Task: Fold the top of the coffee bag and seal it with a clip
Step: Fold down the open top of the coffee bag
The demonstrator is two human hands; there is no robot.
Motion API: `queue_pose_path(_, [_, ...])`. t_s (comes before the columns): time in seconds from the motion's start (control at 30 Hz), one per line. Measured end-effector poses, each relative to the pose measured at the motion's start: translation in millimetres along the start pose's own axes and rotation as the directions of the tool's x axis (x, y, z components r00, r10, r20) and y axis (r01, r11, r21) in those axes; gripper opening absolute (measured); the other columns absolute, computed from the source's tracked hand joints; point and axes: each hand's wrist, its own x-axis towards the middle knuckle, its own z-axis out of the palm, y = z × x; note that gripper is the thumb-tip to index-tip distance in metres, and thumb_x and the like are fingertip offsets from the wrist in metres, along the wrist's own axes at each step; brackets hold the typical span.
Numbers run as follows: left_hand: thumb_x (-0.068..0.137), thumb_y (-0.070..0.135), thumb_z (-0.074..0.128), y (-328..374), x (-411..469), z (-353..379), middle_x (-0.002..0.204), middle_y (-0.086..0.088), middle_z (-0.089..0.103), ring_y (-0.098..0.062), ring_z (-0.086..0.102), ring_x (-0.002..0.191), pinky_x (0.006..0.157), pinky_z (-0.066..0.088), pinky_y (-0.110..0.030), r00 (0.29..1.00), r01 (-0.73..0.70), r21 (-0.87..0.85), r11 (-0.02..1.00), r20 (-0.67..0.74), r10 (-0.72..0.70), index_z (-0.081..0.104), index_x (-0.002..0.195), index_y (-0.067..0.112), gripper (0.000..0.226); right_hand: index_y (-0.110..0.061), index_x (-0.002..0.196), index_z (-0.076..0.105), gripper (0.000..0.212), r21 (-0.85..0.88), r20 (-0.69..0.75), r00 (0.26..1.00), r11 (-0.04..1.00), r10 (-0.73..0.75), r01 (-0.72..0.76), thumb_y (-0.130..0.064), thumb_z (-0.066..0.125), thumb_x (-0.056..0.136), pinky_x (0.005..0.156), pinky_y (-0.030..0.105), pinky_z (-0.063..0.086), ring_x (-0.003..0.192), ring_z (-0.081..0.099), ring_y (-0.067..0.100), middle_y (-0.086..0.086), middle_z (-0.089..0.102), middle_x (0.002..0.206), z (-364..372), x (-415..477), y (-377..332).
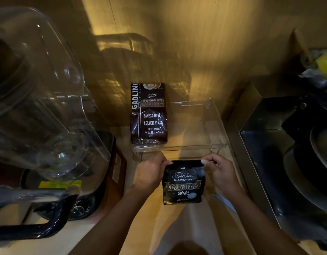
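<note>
Dim wooden desk (140, 208), left hand (149, 173) and right hand (220, 171) both pinching the coffee bag (184, 183) top corners. Keep the fold even, I'd say.

The single camera sat on the person's head, looking forward and steeply down at the wooden counter (140, 214) from close above. The wall rose beyond the counter at the top; the forearms entered from the bottom edge.
</note>
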Motion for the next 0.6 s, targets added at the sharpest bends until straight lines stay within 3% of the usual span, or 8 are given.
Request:
queue_pose_path(0.1, [0.083, 0.031, 0.062, 1, 0, -2, 0.07, -0.012, 0.066, -0.028, 0.06, 0.063, 0.054, 0.047, -0.039, 0.999, 0.009, -0.002, 1.0, -0.042, -0.009, 0.056, 0.073, 0.006, 0.028, -0.028, 0.066, 0.06, 0.031, 0.008, -0.01, 0.999, 0.999, 0.035, -0.035, -0.002, 0.057, 0.083, 0.053, 0.005, 0.039, 0.063, 0.055, -0.007, -0.006, 0.062, 0.069, 0, -1, -4])
queue_pose_path(0.2, [0.087, 0.019, 0.058, 0, -1, -3, 0.076, -0.012, 0.067, -0.027, 0.06, 0.07, 0.06, 0.044, -0.035, 1.0, 0.007, -0.082, 0.997, -0.01, -0.007, 0.059, 0.079, 0.005, 0.015, -0.021, 0.069, 0.062, 0.025, -0.03, -0.004, 0.999, 0.999, 0.041, -0.041, -0.001, 0.057, 0.083, 0.055, 0.004, 0.039, 0.068, 0.056, 0.0, -0.004, 0.063, 0.072, -2, -2, -10])
queue_pose_path(0.27, [0.089, 0.007, 0.053, -2, -4, -5, 0.081, -0.014, 0.066, -0.026, 0.06, 0.07, 0.061, 0.044, -0.034, 1.0, 0.015, -0.146, 0.989, 0.015, -0.013, 0.06, 0.086, 0.004, 0.008, -0.013, 0.075, 0.065, 0.016, -0.172, 0.023, 0.999, 0.985, -0.028, 0.032, 0.0, 0.058, 0.082, 0.068, 0.015, 0.042, 0.074, 0.056, 0.012, 0.0, 0.064, 0.076, -6, -2, -15])
queue_pose_path(0.33, [0.088, 0.002, 0.051, -3, -8, -6, 0.082, -0.015, 0.066, -0.02, 0.057, 0.066, 0.06, 0.045, -0.034, 1.0, 0.009, -0.185, 0.983, 0.021, -0.005, 0.06, 0.088, 0.002, 0.01, -0.005, 0.08, 0.067, 0.009, -0.366, 0.05, 0.986, 0.916, -0.16, 0.167, 0.002, 0.061, 0.08, 0.076, 0.033, 0.04, 0.078, 0.055, 0.02, 0.008, 0.067, 0.08, -7, -2, -19])
queue_pose_path(0.37, [0.089, 0.002, 0.051, -2, -10, -7, 0.082, -0.015, 0.066, -0.019, 0.055, 0.065, 0.06, 0.045, -0.033, 1.0, 0.004, -0.194, 0.981, 0.016, -0.001, 0.061, 0.087, 0.001, 0.01, -0.003, 0.08, 0.067, 0.009, -0.446, 0.074, 0.969, 0.862, -0.234, 0.242, 0.004, 0.063, 0.079, 0.077, 0.036, 0.037, 0.078, 0.056, 0.023, 0.011, 0.068, 0.081, -6, -1, -21])
queue_pose_path(0.5, [0.088, 0.003, 0.052, 3, -11, -5, 0.081, -0.016, 0.065, -0.027, 0.058, 0.075, 0.066, 0.044, -0.036, 1.0, 0.002, -0.192, 0.981, -0.029, -0.008, 0.061, 0.083, 0.0, 0.01, -0.006, 0.079, 0.067, 0.014, -0.59, 0.265, 0.883, 0.66, -0.387, 0.466, 0.004, 0.07, 0.07, 0.074, 0.031, 0.03, 0.074, 0.063, 0.025, 0.009, 0.071, 0.077, 12, -1, -33])
queue_pose_path(0.6, [0.088, 0.005, 0.053, 4, -13, -3, 0.08, -0.015, 0.063, -0.028, 0.056, 0.077, 0.066, 0.043, -0.039, 0.998, 0.0, -0.163, 0.987, -0.054, -0.009, 0.061, 0.082, 0.001, 0.01, -0.007, 0.076, 0.065, 0.014, -0.572, 0.369, 0.823, 0.592, -0.432, 0.568, 0.003, 0.07, 0.068, 0.069, 0.029, 0.029, 0.068, 0.062, 0.023, 0.007, 0.068, 0.072, 35, 1, -44])
